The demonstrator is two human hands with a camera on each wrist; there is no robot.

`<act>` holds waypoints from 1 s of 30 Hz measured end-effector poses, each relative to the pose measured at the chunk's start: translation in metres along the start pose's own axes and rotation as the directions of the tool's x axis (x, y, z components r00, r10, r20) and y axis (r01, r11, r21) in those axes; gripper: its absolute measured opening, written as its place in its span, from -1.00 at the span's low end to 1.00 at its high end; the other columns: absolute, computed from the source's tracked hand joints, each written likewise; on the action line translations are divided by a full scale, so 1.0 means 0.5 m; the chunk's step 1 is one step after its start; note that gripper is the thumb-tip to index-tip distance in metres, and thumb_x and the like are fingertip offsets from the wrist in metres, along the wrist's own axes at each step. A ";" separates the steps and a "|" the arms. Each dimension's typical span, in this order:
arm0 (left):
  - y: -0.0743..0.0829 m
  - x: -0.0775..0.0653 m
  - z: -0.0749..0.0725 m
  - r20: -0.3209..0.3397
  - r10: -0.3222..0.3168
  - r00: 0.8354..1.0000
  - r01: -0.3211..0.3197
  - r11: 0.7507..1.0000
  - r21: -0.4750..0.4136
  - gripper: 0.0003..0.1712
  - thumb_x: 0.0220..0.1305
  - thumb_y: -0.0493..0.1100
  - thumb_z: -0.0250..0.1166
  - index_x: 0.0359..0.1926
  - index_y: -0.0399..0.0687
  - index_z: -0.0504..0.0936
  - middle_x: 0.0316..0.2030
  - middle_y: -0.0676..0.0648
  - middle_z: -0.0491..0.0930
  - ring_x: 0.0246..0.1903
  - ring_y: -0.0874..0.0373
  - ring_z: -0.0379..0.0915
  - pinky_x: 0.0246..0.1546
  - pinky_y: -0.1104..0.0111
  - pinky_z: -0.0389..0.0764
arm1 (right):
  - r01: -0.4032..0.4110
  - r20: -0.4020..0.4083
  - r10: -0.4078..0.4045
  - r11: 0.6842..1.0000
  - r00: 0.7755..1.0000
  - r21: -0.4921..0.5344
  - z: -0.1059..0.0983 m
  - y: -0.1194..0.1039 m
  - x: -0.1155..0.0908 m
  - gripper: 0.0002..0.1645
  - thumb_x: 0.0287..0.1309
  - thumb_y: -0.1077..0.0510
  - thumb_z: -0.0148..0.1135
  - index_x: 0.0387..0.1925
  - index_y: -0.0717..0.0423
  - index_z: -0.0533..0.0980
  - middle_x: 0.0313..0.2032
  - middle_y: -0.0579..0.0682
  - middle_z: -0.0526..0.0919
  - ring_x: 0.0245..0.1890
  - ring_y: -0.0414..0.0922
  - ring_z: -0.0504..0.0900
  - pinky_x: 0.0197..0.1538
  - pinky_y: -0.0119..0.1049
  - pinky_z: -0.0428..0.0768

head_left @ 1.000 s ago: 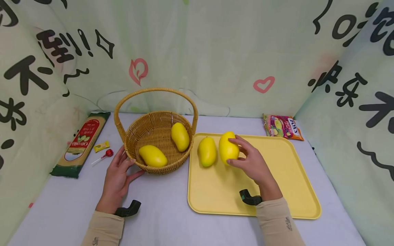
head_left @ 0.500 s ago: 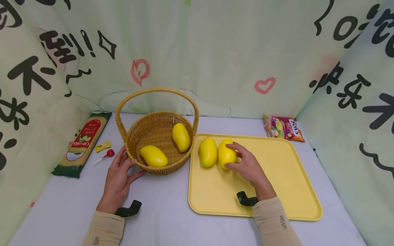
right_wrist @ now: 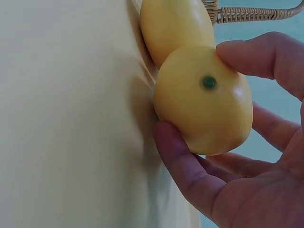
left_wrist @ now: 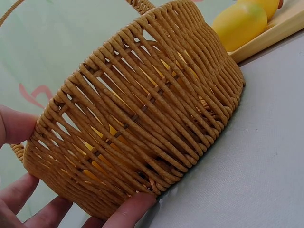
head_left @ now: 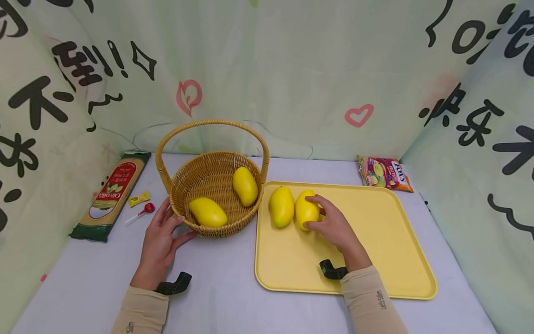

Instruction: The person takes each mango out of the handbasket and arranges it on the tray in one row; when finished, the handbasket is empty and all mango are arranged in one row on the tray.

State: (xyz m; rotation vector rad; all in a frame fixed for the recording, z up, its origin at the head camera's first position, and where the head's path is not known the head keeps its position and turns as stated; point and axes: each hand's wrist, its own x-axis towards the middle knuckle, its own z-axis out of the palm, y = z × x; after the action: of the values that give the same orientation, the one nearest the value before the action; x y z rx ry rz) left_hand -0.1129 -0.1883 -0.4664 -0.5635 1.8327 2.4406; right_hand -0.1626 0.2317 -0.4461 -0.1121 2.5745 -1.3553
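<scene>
Head cam has the mangoes split two and two, so I'd call it roughly halfway. One basket mango (head_left: 207, 212) is left of centre in the frame and a second basket mango (head_left: 245, 186) is just up and right of it, both inside the wicker basket (head_left: 208, 178); I'd count those as what's left. Right of centre, a tray mango (head_left: 281, 206) sits unheld on the yellow tray (head_left: 388, 236), so that one looks done. Just beside it is the held mango (head_left: 306, 212), which I'd say is nearly done. Right hand (head_left: 337, 229) has thumb and fingers clamped round it. Left hand (head_left: 160, 236), lower left of the frame, has fingers spread apart and curved against the basket's outer wall

As for looks, the held one is plump, smooth and yellow with a bit of shine, and the right wrist view shows a tiny green stem dot on its end, upper right of centre. Can't tell if it touches its neighbour
</scene>
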 end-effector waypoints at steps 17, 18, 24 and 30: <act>-0.001 0.001 0.000 0.010 0.004 1.000 -0.004 1.000 -0.005 -0.17 0.59 -0.27 0.06 0.66 0.57 0.08 0.70 0.11 0.00 0.56 -0.07 0.21 0.12 -0.08 0.69 | -0.030 0.006 0.030 0.999 1.000 -0.016 -0.001 0.001 0.003 -0.08 0.28 0.17 0.44 0.59 -0.04 0.25 0.67 0.17 0.10 0.54 0.41 0.26 0.49 0.32 0.41; -0.001 0.001 0.000 0.011 0.004 1.000 -0.004 1.000 -0.006 -0.17 0.59 -0.27 0.07 0.66 0.56 0.08 0.70 0.11 0.00 0.56 -0.07 0.21 0.13 -0.08 0.69 | -0.036 0.006 0.037 0.999 0.999 -0.019 -0.002 -0.001 0.002 -0.07 0.28 0.15 0.44 0.59 -0.05 0.25 0.67 0.17 0.11 0.54 0.41 0.26 0.49 0.32 0.41; 0.001 0.001 0.000 0.014 0.001 1.000 -0.001 1.000 -0.006 -0.17 0.60 -0.25 0.07 0.66 0.56 0.07 0.70 0.11 -0.01 0.56 -0.07 0.20 0.14 -0.07 0.69 | -0.049 0.011 0.049 0.998 0.999 -0.030 -0.007 -0.010 -0.004 -0.06 0.28 0.11 0.45 0.60 -0.06 0.24 0.67 0.16 0.10 0.54 0.41 0.25 0.51 0.34 0.38; 0.000 0.000 -0.001 0.014 0.000 1.000 0.000 1.000 -0.007 -0.17 0.60 -0.25 0.06 0.66 0.57 0.06 0.70 0.11 0.00 0.56 -0.06 0.21 0.13 -0.07 0.69 | -0.055 0.023 0.056 0.998 0.998 -0.042 -0.008 -0.012 -0.006 -0.06 0.28 0.11 0.45 0.60 -0.04 0.24 0.67 0.18 0.11 0.54 0.39 0.26 0.51 0.32 0.39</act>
State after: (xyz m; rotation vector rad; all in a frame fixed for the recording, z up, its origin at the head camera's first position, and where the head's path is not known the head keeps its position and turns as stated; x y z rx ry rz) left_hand -0.1128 -0.1888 -0.4666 -0.5457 1.8198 2.4453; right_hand -0.1610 0.2321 -0.4387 -0.0630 2.5665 -1.2745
